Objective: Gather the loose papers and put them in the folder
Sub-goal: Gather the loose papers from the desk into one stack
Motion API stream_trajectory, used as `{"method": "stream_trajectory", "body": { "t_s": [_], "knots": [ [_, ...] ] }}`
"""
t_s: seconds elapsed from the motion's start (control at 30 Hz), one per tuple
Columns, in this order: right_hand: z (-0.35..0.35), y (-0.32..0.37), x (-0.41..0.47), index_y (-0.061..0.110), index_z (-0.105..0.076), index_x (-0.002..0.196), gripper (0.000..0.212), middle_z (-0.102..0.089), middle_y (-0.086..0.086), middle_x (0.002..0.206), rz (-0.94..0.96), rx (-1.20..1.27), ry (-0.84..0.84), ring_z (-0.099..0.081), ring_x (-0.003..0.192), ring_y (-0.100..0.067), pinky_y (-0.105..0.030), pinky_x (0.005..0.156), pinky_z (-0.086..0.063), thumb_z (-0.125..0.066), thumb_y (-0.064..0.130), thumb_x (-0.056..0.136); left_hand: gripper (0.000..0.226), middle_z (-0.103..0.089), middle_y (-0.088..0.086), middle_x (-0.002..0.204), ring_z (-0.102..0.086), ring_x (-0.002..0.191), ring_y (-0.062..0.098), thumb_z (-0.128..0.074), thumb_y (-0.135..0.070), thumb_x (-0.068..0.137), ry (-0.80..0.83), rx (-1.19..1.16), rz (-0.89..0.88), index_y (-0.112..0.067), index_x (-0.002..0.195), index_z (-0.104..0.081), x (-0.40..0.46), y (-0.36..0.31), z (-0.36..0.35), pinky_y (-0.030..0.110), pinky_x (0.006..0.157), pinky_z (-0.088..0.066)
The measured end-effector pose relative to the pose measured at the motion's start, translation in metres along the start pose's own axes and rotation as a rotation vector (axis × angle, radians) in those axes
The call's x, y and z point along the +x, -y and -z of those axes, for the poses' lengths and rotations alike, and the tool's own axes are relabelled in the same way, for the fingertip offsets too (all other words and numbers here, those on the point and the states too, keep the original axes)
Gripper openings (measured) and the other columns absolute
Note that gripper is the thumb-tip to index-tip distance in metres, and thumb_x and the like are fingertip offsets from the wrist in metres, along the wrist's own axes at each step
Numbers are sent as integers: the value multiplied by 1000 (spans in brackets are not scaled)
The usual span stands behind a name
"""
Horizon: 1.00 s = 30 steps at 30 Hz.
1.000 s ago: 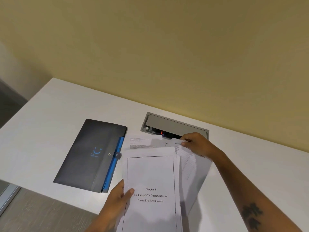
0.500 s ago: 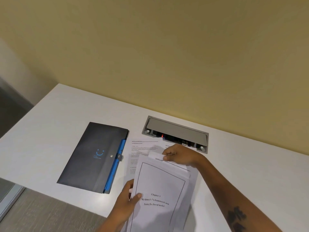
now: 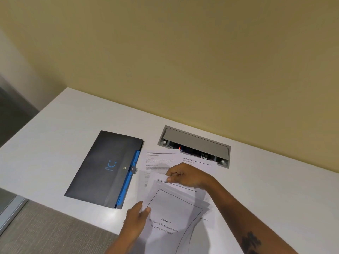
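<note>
A stack of white papers (image 3: pixel 172 211), topped by a bordered "Chapter 3" title page, is lifted at a tilt near the table's front edge. My left hand (image 3: pixel 136 219) grips its left edge. My right hand (image 3: pixel 185 176) pinches its top edge. Two more printed sheets (image 3: pixel 158 160) lie flat on the table behind the stack, partly hidden by it. The dark grey folder (image 3: pixel 102 169), closed, with a blue smiley mark and a blue inner edge, lies flat to the left of the papers.
A grey cable and socket box (image 3: pixel 194 143) is set into the white table (image 3: pixel 55 132) behind the papers, close to the yellow wall. The table's front edge runs just below the folder, with grey floor beyond.
My right hand has drawn its sheets from the far right onto the title-page stack. The stack now tilts clockwise and is held by both hands.
</note>
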State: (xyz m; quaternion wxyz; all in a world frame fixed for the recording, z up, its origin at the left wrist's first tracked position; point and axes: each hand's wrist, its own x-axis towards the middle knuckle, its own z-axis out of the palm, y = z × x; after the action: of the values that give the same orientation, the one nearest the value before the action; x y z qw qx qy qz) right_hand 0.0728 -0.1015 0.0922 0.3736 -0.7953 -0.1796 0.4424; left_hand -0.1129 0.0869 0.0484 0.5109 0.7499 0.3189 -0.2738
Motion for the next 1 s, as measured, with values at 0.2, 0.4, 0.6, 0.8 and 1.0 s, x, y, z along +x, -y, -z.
{"method": "stream_trajectory", "body": {
  "t_s": [0.2,0.4,0.6,0.8,1.0],
  "knots": [
    [8,-27,16,16,-81,97,15,-82,-8,96,-142,266,-357,-75,80,-17,-45,76,-61,-75,30,94,28,-58,2,116,-54,124,30,-50,-45,98,-147,186,12,-24,116,-57,17,25,9,52,109,-32],
    [32,-145,9,21,-26,161,106,-27,-4,170,-478,-471,-513,-29,155,-30,-55,117,-40,-83,52,78,10,-54,-8,91,-56,97,20,-64,-32,93,-322,109,-79,-38,101,-63,16,43,26,42,96,-43],
    [29,-191,-7,23,10,166,138,11,-3,176,-485,-623,-401,0,162,-36,-67,124,-15,-75,76,72,22,-66,-18,92,-62,86,2,-58,-19,98,-252,-115,-128,-40,90,-58,5,35,37,31,88,-53],
    [14,-195,-12,25,7,166,125,-12,-10,175,-468,-535,-489,-2,163,-33,-61,127,-6,-74,68,80,15,-75,-4,107,-69,104,16,-59,-21,97,-288,-245,-139,-24,109,-68,7,36,35,34,92,-51],
    [-9,-197,-22,31,-22,162,102,-43,-11,162,-437,-345,-633,-39,150,-35,-51,123,-32,-83,46,81,11,-76,-3,102,-69,102,18,-61,-23,96,-307,-278,-136,-25,102,-70,6,33,33,38,92,-52]
  ]
}}
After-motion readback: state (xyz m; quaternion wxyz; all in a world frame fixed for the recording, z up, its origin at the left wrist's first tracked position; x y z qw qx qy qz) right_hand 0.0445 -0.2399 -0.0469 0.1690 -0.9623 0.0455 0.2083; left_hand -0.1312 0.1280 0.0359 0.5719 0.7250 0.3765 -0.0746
